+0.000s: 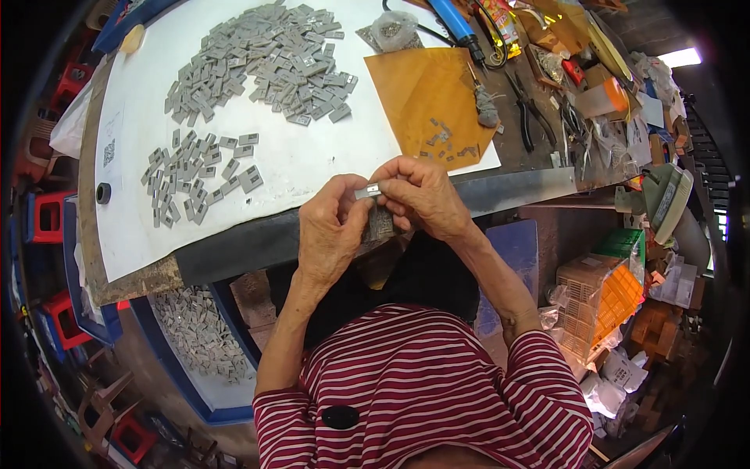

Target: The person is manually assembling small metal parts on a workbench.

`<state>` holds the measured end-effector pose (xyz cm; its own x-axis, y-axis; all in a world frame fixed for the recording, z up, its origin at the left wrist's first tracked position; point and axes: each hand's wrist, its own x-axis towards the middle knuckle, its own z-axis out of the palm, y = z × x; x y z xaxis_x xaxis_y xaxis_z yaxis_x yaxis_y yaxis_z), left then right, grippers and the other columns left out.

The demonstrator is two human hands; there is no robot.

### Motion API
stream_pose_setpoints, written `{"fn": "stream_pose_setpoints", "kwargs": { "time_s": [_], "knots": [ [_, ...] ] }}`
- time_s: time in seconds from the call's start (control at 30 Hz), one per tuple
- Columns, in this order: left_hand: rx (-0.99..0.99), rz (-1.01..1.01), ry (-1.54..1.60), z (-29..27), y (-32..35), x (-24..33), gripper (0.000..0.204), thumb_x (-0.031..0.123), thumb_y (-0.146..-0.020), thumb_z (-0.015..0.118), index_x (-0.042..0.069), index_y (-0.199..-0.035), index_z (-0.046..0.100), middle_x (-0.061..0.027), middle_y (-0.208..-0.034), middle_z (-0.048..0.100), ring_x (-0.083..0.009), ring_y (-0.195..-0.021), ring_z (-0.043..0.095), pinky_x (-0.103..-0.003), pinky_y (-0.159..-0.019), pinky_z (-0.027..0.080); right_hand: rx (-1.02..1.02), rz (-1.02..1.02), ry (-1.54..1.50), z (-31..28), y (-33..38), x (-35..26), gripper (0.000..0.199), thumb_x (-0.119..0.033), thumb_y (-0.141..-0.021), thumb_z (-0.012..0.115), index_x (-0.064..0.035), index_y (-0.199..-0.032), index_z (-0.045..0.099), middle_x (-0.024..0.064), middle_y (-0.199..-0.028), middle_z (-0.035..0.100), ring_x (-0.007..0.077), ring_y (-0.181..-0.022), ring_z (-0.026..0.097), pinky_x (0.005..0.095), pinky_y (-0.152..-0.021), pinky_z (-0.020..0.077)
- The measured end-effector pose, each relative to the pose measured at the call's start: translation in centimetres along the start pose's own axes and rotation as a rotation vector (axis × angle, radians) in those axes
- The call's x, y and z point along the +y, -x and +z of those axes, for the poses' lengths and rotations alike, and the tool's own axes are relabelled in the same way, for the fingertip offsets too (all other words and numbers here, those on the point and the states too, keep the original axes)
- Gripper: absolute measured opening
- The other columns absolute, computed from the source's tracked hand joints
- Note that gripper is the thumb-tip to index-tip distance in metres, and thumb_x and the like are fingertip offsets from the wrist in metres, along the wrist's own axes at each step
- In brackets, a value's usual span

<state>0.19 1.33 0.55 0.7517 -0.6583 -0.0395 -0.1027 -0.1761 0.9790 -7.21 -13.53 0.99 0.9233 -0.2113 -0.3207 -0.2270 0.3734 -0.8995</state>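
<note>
At the front edge of the table, both my hands meet on one small grey rectangular piece (367,191). My left hand (332,223) pinches its left end between thumb and fingers. On its right end close the thumb and fingertips of my right hand (426,195). A large heap of similar grey pieces (266,59) lies on the white sheet (297,164) beyond my hands. To the left is a looser group of the same pieces (199,176). Tiny grey parts (445,141) are scattered on a brown paper sheet (402,86) just past my right hand.
Pliers (531,113), a blue-handled tool (457,27) and a clear plastic bag (394,31) lie at the back right. Below the table's left side stands a blue tray (148,320) of grey pieces. An orange crate (609,305) stands low on the right, near a blue panel (512,262).
</note>
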Motion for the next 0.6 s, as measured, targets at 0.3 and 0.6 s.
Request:
{"fn": "stream_pose_setpoints", "kwargs": {
  "time_s": [0.3,0.6],
  "knots": [
    [0.01,0.056,-0.05,0.0,-0.21,0.0,0.017,-0.001,-0.078,0.059,-0.001,-0.095,0.058,0.0024,-0.063,0.051,-0.0023,-0.054,0.042,-0.018,-0.048,0.035,0.062,-0.032,0.129,0.48,-0.11,-0.09,0.011,-0.004,-0.083,0.053,0.0052,-0.088,0.058,0.004,-0.064,0.055,0.0052,-0.046,0.048,0.018,-0.04,0.0394],
    [0.056,0.219,-0.214,-0.12,-0.52,-0.03,0.016,-0.003,-0.075,0.06,-0.001,-0.091,0.057,-0.0064,-0.081,0.056,-0.0105,-0.062,0.052,-0.023,-0.055,0.042,0.073,-0.078,0.155,0.38,-0.19,0.23,0.013,-0.005,-0.084,0.052,0.0043,-0.09,0.058,0.0036,-0.063,0.055,0.0056,-0.045,0.049,0.0184,-0.04,0.0382]
  ]
}}
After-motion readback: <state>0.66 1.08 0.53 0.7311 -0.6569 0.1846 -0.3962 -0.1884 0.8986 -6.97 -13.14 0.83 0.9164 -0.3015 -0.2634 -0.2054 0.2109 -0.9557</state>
